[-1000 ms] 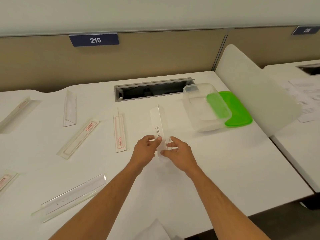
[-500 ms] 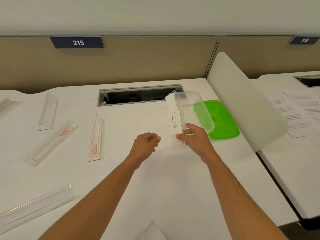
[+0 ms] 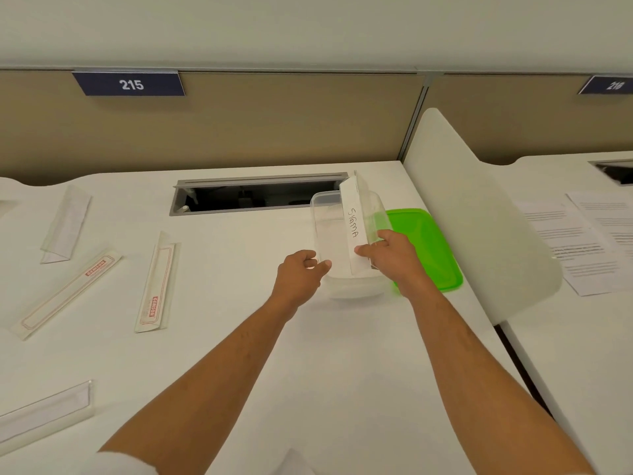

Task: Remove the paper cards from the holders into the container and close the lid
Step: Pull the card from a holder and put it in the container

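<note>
Since half a second ago the right hand (image 3: 390, 257) has carried the paper card (image 3: 352, 228) marked SIGMA further over the clear container (image 3: 356, 286), pinching its near end; the card slants up and away from that hand. Beside it, the left hand (image 3: 299, 279) hovers loosely curled, holding nothing, by the container's near-left corner. Just right of the right hand, the green lid (image 3: 431, 255) lies on the tabletop (image 3: 342, 371).

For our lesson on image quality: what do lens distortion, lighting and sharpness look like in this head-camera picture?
Head view: wide-angle bending curves the desk edges and the partition top; lighting is soft and even, with faint shadows under the right hand and the clear container; the SIGMA card reads sharply, while the sheets at the far right look soft.
</note>
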Available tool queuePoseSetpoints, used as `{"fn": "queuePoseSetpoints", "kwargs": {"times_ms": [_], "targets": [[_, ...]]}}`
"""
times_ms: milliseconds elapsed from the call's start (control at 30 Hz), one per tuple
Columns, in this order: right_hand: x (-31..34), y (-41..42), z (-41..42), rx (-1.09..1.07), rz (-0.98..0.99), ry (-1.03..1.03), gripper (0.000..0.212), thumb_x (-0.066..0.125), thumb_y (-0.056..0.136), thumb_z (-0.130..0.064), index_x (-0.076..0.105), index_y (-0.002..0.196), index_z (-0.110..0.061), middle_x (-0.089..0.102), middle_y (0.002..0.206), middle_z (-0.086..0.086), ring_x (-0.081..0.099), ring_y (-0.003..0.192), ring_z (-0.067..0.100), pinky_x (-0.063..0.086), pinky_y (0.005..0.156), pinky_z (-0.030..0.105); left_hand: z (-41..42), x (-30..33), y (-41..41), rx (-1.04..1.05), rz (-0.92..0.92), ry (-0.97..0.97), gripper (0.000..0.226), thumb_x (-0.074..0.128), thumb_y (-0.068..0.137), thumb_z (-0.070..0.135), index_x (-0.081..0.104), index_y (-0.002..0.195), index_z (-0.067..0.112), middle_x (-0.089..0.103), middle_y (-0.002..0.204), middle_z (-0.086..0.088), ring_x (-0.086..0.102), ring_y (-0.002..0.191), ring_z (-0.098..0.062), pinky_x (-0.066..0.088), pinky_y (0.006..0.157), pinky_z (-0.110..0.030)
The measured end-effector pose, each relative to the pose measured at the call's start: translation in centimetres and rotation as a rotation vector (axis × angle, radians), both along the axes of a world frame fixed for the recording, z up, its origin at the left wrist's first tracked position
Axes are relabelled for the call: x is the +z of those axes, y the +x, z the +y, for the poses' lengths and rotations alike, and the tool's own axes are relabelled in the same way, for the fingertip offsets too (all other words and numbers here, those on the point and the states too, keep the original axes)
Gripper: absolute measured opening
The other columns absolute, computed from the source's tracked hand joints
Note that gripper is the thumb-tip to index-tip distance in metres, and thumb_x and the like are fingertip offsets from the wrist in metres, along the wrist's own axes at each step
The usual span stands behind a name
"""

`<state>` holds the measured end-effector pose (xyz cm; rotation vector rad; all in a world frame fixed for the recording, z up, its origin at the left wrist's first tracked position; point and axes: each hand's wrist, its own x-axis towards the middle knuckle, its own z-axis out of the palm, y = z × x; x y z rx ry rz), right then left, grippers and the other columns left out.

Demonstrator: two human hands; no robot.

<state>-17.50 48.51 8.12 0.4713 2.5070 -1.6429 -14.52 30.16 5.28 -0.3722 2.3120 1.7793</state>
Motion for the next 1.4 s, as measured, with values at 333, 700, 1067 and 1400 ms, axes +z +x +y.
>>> {"fn": "queuePoseSetpoints", "kwargs": {"times_ms": [333, 700, 1067, 1400], "targets": [[-1.2, -1.9, -1.1, 0.119, -0.191, 0.150, 0.067, 0.076, 0.074, -0.029, 0.050, 0.132, -0.006, 0.055, 0.120, 0.004, 0.058, 0.107, 0.027, 0.052, 0.092, 0.046, 1.0, -0.7, -0.7, 0.070, 0.009, -0.034, 0.048, 0.072, 0.087, 0.018, 0.056, 0.130, 0.005, 0.066, 0.099, -0.001, 0.072, 0.074, -0.017, 0.059, 0.083, -0.039], [-1.8, -2.9, -3.8, 0.240, -0.225, 0.418, 0.046, 0.062, 0.085, -0.029, 0.052, 0.125, -0.006, 0.058, 0.124, 0.013, 0.057, 0.108, 0.031, 0.046, 0.075, 0.033, 0.8, -1.1, -0.7, 0.060, 0.019, 0.000, 0.049, 0.073, 0.087, 0.017, 0.056, 0.131, 0.006, 0.065, 0.093, 0.006, 0.072, 0.071, -0.013, 0.060, 0.077, -0.031], [-2.9, -3.0, -4.8, 0.380, -0.319, 0.621, 0.046, 0.066, 0.085, -0.027, 0.051, 0.125, -0.008, 0.057, 0.125, 0.012, 0.059, 0.108, 0.030, 0.044, 0.070, 0.032, 0.8, -1.2, -0.8, 0.046, 0.023, -0.009, 0.051, 0.072, 0.087, 0.013, 0.054, 0.134, 0.004, 0.064, 0.093, 0.005, 0.072, 0.068, -0.011, 0.061, 0.074, -0.028], [-3.5, -2.7, -4.7, 0.304, -0.194, 0.657, 0.053, 0.066, 0.085, -0.037, 0.050, 0.130, -0.013, 0.058, 0.127, 0.009, 0.058, 0.111, 0.030, 0.043, 0.073, 0.032, 0.3, -1.0, -0.1, 0.033, 0.072, -0.058, 0.048, 0.068, 0.090, 0.030, 0.058, 0.133, 0.009, 0.069, 0.106, 0.001, 0.073, 0.083, -0.018, 0.057, 0.088, -0.038]]}}
